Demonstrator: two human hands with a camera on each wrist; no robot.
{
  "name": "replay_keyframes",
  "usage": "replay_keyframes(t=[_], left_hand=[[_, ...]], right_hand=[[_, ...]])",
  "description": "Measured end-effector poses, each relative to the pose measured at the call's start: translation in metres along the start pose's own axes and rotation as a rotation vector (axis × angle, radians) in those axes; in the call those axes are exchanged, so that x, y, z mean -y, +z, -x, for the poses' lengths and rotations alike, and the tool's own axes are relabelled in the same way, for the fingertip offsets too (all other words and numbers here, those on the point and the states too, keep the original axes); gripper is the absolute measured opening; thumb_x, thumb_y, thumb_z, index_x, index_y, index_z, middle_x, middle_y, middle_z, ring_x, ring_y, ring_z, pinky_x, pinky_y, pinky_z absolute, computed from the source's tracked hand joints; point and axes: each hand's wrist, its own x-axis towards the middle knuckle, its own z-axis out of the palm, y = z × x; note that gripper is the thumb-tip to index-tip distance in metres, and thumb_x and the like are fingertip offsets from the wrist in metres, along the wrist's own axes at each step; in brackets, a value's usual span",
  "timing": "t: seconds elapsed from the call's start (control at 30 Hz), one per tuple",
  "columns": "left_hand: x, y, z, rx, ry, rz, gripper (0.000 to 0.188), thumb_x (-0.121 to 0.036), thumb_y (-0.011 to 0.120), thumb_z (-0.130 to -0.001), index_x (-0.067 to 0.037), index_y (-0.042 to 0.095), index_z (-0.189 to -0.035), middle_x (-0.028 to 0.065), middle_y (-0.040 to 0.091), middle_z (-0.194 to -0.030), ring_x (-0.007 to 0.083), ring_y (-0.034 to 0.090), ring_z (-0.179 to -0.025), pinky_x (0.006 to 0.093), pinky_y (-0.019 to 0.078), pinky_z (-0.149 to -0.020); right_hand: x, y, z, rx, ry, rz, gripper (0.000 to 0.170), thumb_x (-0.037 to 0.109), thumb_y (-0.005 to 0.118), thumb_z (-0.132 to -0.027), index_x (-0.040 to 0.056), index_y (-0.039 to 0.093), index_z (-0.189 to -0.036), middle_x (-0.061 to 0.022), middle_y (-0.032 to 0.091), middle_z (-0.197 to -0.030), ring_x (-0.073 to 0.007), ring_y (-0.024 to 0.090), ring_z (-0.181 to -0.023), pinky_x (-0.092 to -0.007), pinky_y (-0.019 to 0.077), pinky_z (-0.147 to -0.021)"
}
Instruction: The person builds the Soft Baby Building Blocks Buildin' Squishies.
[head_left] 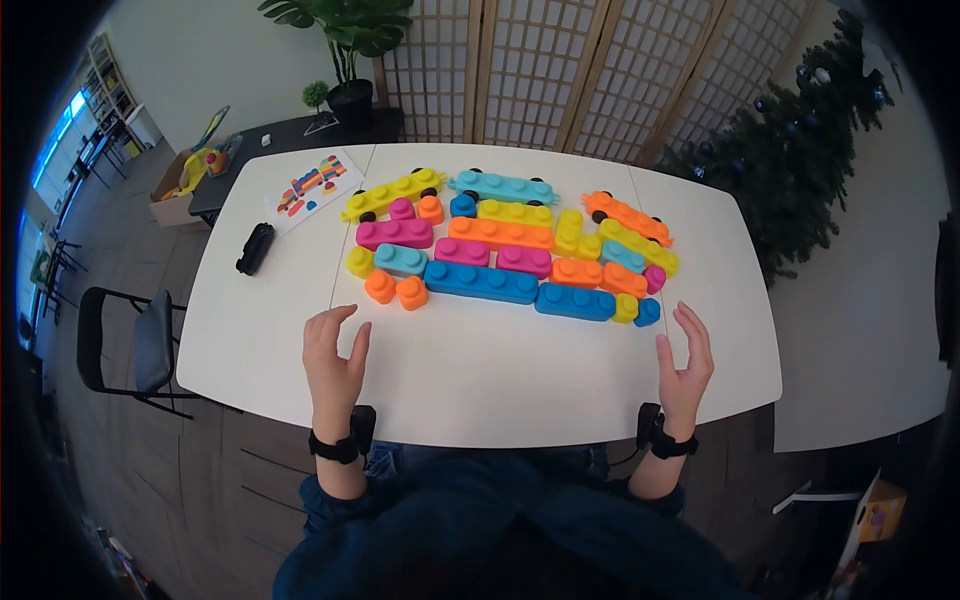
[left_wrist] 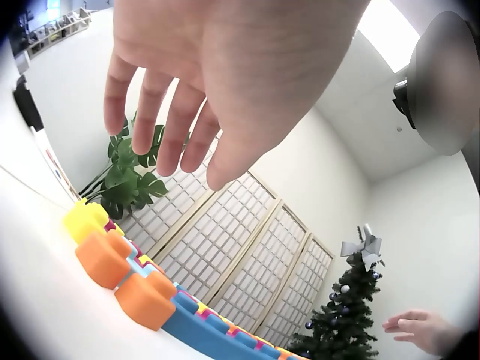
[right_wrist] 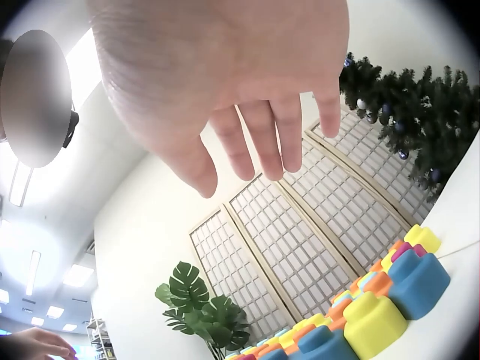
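Note:
My left hand point(head_left: 334, 358) is held over the near left of the white table, fingers relaxed and apart, gripping nothing. Nearest to it are two small orange blocks point(head_left: 411, 293); the left wrist view shows one orange block point(left_wrist: 146, 300) below the spread fingers. On the other side, my right hand point(head_left: 688, 368) hovers with loose fingers, also holding nothing. A small blue block point(head_left: 648, 312) and a small yellow block point(head_left: 625, 308) are closest to it. Between and beyond the hands lie long blue blocks point(head_left: 480, 282), with pink, orange, teal and yellow ones behind.
Wheeled pieces in yellow point(head_left: 395, 194), teal point(head_left: 503, 187) and orange point(head_left: 630, 219) stand along the back. A printed picture sheet point(head_left: 325, 195) and a black case-like object point(head_left: 256, 248) lie on the table's left. A folding chair point(head_left: 150, 340) stands left of the table point(head_left: 480, 385).

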Motion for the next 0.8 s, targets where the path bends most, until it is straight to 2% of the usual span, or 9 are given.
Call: replay_keyframes(t=[0.17, 0.27, 0.33, 0.4, 0.43, 0.5, 0.63, 0.73, 0.8], left_hand=[[0.009, -0.009, -0.011, 0.013, -0.043, 0.048, 0.026, -0.009, 0.075, -0.088, -0.002, 0.067, -0.112, 0.0129, 0.070, -0.109, 0.0310, 0.066, -0.102, 0.0384, 0.0523, -0.087], [0.023, -0.003, -0.060, 0.028, -0.139, 0.154, 0.034, -0.012, 0.075, -0.089, -0.002, 0.065, -0.120, 0.0154, 0.070, -0.118, 0.0321, 0.068, -0.108, 0.0378, 0.0530, -0.093], [0.046, 0.014, -0.097, 0.081, -0.020, 0.063, 0.040, -0.014, 0.075, -0.089, -0.002, 0.063, -0.125, 0.0161, 0.069, -0.122, 0.0348, 0.066, -0.114, 0.0394, 0.0518, -0.098], [0.086, 0.045, -0.132, 0.177, 0.103, -0.034, 0.044, -0.017, 0.075, -0.089, -0.002, 0.061, -0.128, 0.0171, 0.068, -0.126, 0.0364, 0.064, -0.118, 0.0416, 0.0503, -0.102], [0.100, 0.058, -0.145, 0.177, 0.107, -0.030, 0.044, -0.017, 0.075, -0.089, -0.002, 0.061, -0.128, 0.0171, 0.068, -0.126, 0.0364, 0.064, -0.118, 0.0416, 0.0503, -0.102], [0.118, 0.079, -0.171, 0.335, 0.153, -0.124, 0.045, -0.018, 0.075, -0.089, -0.002, 0.062, -0.129, 0.0178, 0.067, -0.128, 0.0365, 0.062, -0.121, 0.0419, 0.0489, -0.104], [0.127, 0.103, -0.203, 0.476, 0.155, -0.160, 0.047, -0.018, 0.077, -0.087, -0.002, 0.063, -0.129, 0.0185, 0.068, -0.127, 0.0363, 0.063, -0.119, 0.0411, 0.0497, -0.103], [0.126, 0.113, -0.214, 0.586, 0.074, -0.141, 0.052, -0.019, 0.080, -0.082, -0.002, 0.064, -0.129, 0.0188, 0.069, -0.126, 0.0369, 0.065, -0.117, 0.0402, 0.0509, -0.101], [0.127, 0.116, -0.221, 0.669, 0.023, -0.187, 0.058, -0.019, 0.084, -0.076, -0.003, 0.065, -0.129, 0.0191, 0.069, -0.125, 0.0367, 0.066, -0.114, 0.0401, 0.0518, -0.100]], right_hand=[[-0.005, 0.001, 0.008, 0.006, 0.018, 0.002, 0.034, 0.006, 0.073, -0.089, 0.0004, 0.066, -0.122, -0.0163, 0.065, -0.133, -0.0327, 0.060, -0.125, -0.0410, 0.0447, -0.109], [-0.002, 0.005, 0.012, 0.011, 0.042, -0.029, 0.035, 0.005, 0.074, -0.089, 0.0004, 0.066, -0.122, -0.0163, 0.065, -0.133, -0.0322, 0.060, -0.126, -0.0406, 0.0456, -0.108], [0.002, 0.002, 0.010, 0.010, 0.033, -0.037, 0.035, 0.005, 0.074, -0.088, 0.0004, 0.067, -0.122, -0.0163, 0.065, -0.133, -0.0320, 0.060, -0.126, -0.0404, 0.0461, -0.108], [0.005, 0.003, 0.009, 0.039, -0.010, -0.023, 0.035, 0.005, 0.074, -0.088, 0.0004, 0.067, -0.122, -0.0163, 0.065, -0.133, -0.0320, 0.061, -0.126, -0.0398, 0.0471, -0.106], [0.007, 0.003, 0.008, 0.035, -0.009, -0.019, 0.035, 0.005, 0.074, -0.088, 0.0004, 0.067, -0.122, -0.0163, 0.065, -0.133, -0.0320, 0.061, -0.126, -0.0398, 0.0471, -0.106], [0.013, -0.001, 0.005, 0.051, 0.008, -0.055, 0.036, 0.004, 0.075, -0.087, 0.0005, 0.067, -0.122, -0.0163, 0.066, -0.133, -0.0322, 0.061, -0.125, -0.0398, 0.0482, -0.105], [0.016, -0.009, 0.000, 0.060, 0.008, -0.029, 0.037, 0.003, 0.076, -0.086, 0.0005, 0.068, -0.122, -0.0162, 0.066, -0.133, -0.0321, 0.062, -0.124, -0.0395, 0.0493, -0.104], [0.012, -0.011, 0.002, 0.064, 0.024, -0.008, 0.037, 0.002, 0.076, -0.085, 0.0003, 0.068, -0.121, -0.0165, 0.066, -0.133, -0.0321, 0.063, -0.123, -0.0392, 0.0499, -0.103], [0.010, -0.010, 0.003, 0.095, 0.057, -0.028, 0.034, 0.002, 0.071, -0.088, 0.0008, 0.068, -0.122, -0.0174, 0.065, -0.133, -0.0311, 0.061, -0.127, -0.0404, 0.0462, -0.108]])
